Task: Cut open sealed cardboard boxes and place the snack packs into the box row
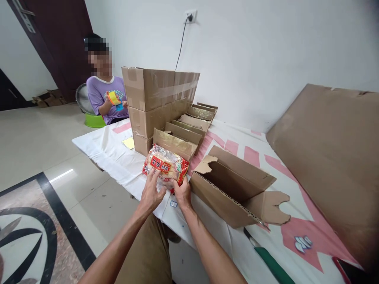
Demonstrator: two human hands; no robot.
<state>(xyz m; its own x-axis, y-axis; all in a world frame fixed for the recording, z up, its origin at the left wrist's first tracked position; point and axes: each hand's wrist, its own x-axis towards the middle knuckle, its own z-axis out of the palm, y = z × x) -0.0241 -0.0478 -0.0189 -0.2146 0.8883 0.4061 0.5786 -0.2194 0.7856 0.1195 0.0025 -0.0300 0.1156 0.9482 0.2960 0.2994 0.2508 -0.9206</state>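
In the middle of the frame, the left hand (151, 192) and the right hand (182, 192) both hold a clear plastic snack bag with a red and yellow label (166, 165); the fingers of each hand are curled around its near end, left fingers on the left side and right fingers on the right; the bag sits low over the near edge of the table with a white and pink cloth (112, 150); just to the right lies an open brown cardboard box with its flaps out (237, 189); behind the bag stands a row of folded brown boxes (189, 126), and a tall stack of taped brown boxes (156, 102); in the upper left another person in a purple shirt (102, 94) sits holding a roll of tape (114, 98); a big flat brown cardboard sheet (331, 157) lies at the right.
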